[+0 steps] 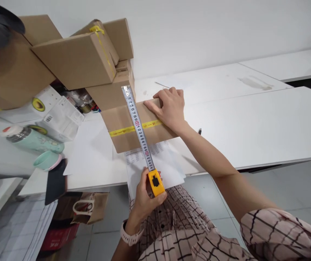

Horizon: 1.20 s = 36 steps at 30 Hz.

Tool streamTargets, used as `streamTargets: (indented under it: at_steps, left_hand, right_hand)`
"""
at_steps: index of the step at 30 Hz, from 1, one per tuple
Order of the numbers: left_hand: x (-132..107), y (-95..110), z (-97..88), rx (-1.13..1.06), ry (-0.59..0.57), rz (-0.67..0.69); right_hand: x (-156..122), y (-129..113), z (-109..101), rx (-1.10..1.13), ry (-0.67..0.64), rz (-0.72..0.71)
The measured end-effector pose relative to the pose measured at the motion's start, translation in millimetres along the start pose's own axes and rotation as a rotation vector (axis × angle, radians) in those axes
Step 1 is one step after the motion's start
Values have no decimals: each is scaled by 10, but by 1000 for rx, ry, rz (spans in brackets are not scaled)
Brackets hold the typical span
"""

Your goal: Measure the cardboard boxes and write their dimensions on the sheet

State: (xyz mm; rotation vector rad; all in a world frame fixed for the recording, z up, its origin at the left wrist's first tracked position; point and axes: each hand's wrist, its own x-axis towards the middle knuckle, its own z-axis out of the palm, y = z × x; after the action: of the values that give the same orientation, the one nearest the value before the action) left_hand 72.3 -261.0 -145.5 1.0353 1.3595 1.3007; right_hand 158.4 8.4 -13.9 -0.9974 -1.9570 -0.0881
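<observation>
My left hand (146,194) is closed around the yellow case of a tape measure (156,182) near the table's front edge. Its metal blade (137,125) runs away from me across a small cardboard box (123,136) sealed with a yellow tape strip. My right hand (170,107) lies flat on the box's far right corner, fingers stretched out, pressing it onto the white table (253,127). A printed sheet of paper (161,163) lies under the box and hangs over the table's edge.
Larger cardboard boxes (76,59) are stacked at the back left. A mint-green bottle (36,140) lies beside its cap (46,160), a white carton (56,116) and a black phone (55,181). A paper bag (87,208) stands on the floor.
</observation>
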Motion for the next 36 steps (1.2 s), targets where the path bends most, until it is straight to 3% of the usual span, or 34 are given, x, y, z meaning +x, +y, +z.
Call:
streamTargets:
  at_steps: [4, 7, 10, 12, 15, 18, 20, 23, 31, 34, 36]
  left_hand:
    - [28, -5, -41, 7, -59, -12]
    - [35, 9, -56, 7, -70, -33]
    - [45, 32, -63, 16, -64, -42]
    - [43, 57, -68, 39, -67, -49]
    - [-7, 113, -66, 169, -116, -59]
    - [-112, 179, -34, 402, -200, -40]
    - [-181, 225, -1, 501, -264, -30]
    - [-236, 294, 39, 514, -349, -54]
    - [-248, 332, 54, 576, -401, -15]
    - [-302, 310, 57, 531, -319, -52]
    - [-326, 291, 57, 474, -206, -67]
  right_hand:
    - [-408, 1, 125, -16, 41, -47]
    - [-638, 70, 317, -8, -1, -96]
    - [-670, 134, 455, 47, -85, -117]
    - [-564, 159, 439, 169, -117, -67]
    - [-316, 176, 196, 493, -129, 107]
    - [-155, 180, -218, 835, -97, 306]
    - [-158, 182, -479, 968, -42, 351]
    - [-304, 203, -741, 1028, 28, 355]
    - [-661, 498, -1096, 926, 75, 442]
    - [-810, 517, -1150, 992, 33, 470]
    - [-995, 414, -1103, 1031, -85, 453]
